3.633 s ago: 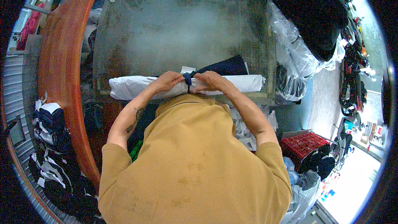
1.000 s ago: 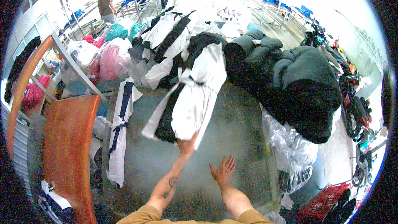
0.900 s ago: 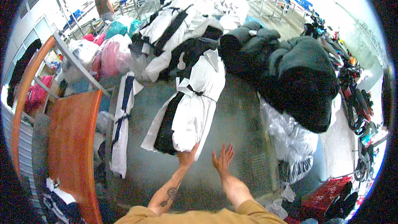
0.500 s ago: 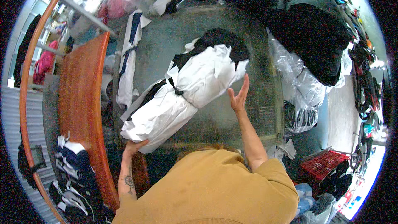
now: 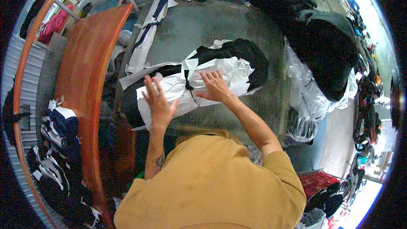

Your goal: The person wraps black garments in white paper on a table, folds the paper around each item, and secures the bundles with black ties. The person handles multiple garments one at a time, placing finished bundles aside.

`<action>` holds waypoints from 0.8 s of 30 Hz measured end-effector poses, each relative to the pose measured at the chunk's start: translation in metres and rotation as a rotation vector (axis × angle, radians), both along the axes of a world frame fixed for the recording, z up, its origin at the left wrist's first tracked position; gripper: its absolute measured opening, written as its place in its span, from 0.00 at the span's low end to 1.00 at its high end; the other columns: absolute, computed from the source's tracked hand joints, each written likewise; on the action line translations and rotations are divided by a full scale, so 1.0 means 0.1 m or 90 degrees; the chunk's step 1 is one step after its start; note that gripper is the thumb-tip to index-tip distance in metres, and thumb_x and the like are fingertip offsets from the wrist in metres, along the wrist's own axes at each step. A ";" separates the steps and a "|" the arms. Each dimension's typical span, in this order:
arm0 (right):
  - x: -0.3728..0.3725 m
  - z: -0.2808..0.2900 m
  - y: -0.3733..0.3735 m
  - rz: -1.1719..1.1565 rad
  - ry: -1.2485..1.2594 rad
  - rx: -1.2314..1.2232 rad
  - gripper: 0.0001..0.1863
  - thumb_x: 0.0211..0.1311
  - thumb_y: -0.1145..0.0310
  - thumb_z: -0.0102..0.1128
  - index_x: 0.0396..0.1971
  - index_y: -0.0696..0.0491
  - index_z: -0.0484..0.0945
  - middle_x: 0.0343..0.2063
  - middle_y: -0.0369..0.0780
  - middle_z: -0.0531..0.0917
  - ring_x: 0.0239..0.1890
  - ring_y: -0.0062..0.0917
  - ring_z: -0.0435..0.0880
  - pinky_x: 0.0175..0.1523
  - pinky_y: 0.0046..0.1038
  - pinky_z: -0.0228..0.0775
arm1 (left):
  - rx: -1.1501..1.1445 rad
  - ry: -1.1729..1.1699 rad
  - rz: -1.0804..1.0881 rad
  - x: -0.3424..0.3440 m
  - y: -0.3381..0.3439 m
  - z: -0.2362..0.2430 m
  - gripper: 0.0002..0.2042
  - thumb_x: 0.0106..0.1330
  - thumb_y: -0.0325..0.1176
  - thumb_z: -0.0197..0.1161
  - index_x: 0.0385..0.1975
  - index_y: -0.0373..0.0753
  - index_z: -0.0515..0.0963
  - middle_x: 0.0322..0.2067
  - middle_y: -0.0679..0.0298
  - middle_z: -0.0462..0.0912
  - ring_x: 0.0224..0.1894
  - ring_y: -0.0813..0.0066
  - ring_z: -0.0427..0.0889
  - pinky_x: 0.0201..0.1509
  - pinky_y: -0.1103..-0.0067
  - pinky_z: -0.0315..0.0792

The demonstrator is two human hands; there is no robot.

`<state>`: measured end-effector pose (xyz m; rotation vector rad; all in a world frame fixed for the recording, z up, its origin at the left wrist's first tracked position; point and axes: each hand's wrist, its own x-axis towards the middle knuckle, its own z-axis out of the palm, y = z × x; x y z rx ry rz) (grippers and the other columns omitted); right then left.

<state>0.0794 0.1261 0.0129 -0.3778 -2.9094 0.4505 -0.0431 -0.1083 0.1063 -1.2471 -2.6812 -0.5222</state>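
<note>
A bundle of black fabric wrapped in white paper (image 5: 229,74) lies across the grey worktable (image 5: 203,21), with a black tie (image 5: 187,82) knotted round its middle. My left hand (image 5: 157,104) is over the left part of the white wrapping, fingers spread. Just right of the tie, my right hand (image 5: 215,87) rests flat on the paper with its fingers apart. Neither hand grips anything. Black fabric shows at both ends of the bundle and along its far side.
A narrow tied white and navy bundle (image 5: 148,34) lies at the table's far left. An orange wooden board (image 5: 89,68) stands along the left. On the right are a big black fabric heap (image 5: 318,46), clear plastic (image 5: 307,97) and a red crate (image 5: 316,184).
The bundle has turned to lie more level and sits flatter. My left hand has come off its near left end and moved onto the top; my right hand has moved left onto the paper.
</note>
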 end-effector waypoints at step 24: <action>0.34 -0.01 -0.73 -0.007 0.030 0.068 0.52 0.44 0.51 0.79 0.65 0.63 0.61 0.38 0.46 0.75 0.40 0.40 0.80 0.42 0.38 0.76 | 0.029 0.025 -0.197 -0.29 0.22 -0.99 0.53 0.28 0.64 0.81 0.56 0.35 0.74 0.43 0.56 0.75 0.50 0.56 0.74 0.57 0.61 0.69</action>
